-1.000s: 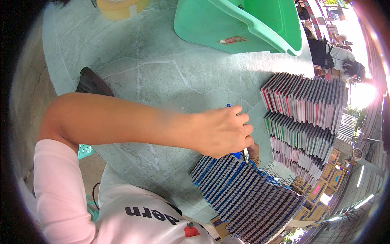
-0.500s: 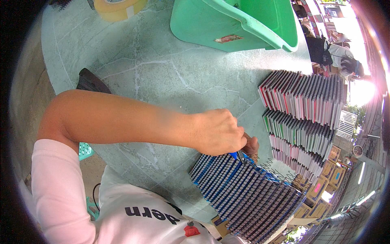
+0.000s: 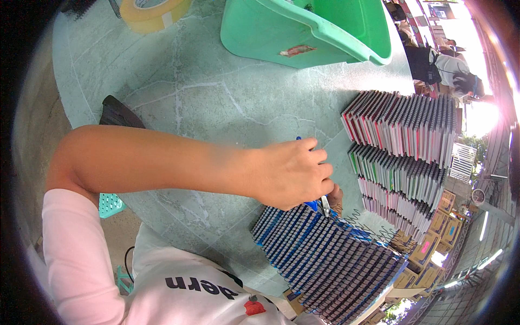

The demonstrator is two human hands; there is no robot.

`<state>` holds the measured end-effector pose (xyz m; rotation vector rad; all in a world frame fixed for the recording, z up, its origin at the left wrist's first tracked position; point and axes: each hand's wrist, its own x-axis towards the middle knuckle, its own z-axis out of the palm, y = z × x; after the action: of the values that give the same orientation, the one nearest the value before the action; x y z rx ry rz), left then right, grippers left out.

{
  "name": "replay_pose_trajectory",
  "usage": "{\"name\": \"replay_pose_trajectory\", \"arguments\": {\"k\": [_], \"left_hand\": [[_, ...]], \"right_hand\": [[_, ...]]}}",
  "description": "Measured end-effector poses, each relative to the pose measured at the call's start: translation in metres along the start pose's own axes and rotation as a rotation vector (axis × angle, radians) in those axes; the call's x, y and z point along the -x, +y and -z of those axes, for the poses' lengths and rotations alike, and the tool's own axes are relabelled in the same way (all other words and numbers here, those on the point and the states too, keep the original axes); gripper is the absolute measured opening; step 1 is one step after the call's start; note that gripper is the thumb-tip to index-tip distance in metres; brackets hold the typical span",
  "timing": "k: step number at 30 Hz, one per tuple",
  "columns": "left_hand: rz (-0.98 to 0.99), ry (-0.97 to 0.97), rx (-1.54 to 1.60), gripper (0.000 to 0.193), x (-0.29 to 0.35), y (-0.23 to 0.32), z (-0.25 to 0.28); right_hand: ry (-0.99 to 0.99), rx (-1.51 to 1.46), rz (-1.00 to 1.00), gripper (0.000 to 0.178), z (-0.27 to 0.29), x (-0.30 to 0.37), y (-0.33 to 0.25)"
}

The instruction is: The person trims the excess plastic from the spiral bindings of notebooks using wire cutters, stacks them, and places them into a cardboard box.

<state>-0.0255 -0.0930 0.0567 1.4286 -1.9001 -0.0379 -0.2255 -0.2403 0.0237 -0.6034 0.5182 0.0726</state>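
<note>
**Inspector:** Green marbled table [image 3: 179, 81], outdoors, a bright street past its edge. Report the hands.

**Assistant:** Left hand [image 3: 292, 173] reaches across, fingers curled shut on blue-handled pliers [image 3: 319, 205], the metal tip showing under the knuckles. Right hand [image 3: 337, 196] is almost hidden behind it; only fingertips show, so I cannot tell its grip.

**Inspector:** The work piece?

**Assistant:** Blue notebooks [image 3: 325, 260], a fanned row at the near edge, just under the pliers. Wire coils [image 3: 374, 230] stand off the top one.

**Inspector:** Handling?

**Assistant:** Judged: covers stiff, each book light, the row prone to sliding. The wire is thin and bends easily; take hold at a coil end, steady the spine.

**Inspector:** Surroundings?

**Assistant:** Two more book rows [image 3: 401, 130] right, green tub [image 3: 303, 38] and tape roll [image 3: 154, 11] beyond.

**Inspector:** Change?

**Assistant:** Left hand has shifted slightly right; the books have not moved.
</note>
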Motion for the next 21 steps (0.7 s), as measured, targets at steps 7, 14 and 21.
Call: {"name": "replay_pose_trajectory", "arguments": {"k": [7, 14, 21], "left_hand": [[0.040, -0.125, -0.007, 0.013, 0.000, 0.003, 0.002], [0.102, -0.195, 0.069, 0.020, 0.010, 0.004, 0.007], [0.200, -0.357, -0.176, 0.041, 0.079, -0.030, 0.006]], "right_hand": [[0.032, 0.000, 0.018, 0.064, 0.008, 0.001, -0.001], [-0.195, 0.048, -0.057, 0.059, -0.018, -0.016, -0.011], [-0.038, 0.356, -0.362, 0.021, -0.016, -0.022, -0.033]]}}
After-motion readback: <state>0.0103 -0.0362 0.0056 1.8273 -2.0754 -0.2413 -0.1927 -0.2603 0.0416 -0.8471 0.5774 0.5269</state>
